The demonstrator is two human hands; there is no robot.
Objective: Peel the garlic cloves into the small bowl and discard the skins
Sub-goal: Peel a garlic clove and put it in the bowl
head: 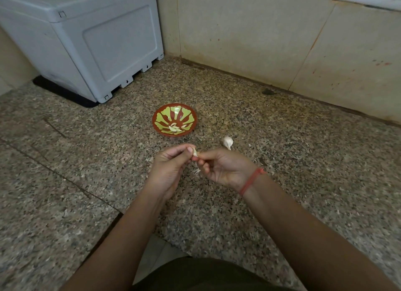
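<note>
- Between both hands, a garlic clove (195,153) is pinched by the left hand (171,169) and right hand (225,169).
- Beyond the hands sits the small bowl (174,119) holding peeled cloves (175,128).
- Just past the right hand lies a garlic bulb (228,142).
- Below the fingers, a skin scrap (196,171).

Peeled cloves (175,129) lie in the bowl (193,117) on the counter (86,160), the garlic bulb (228,141) nearer, to its right.
</note>
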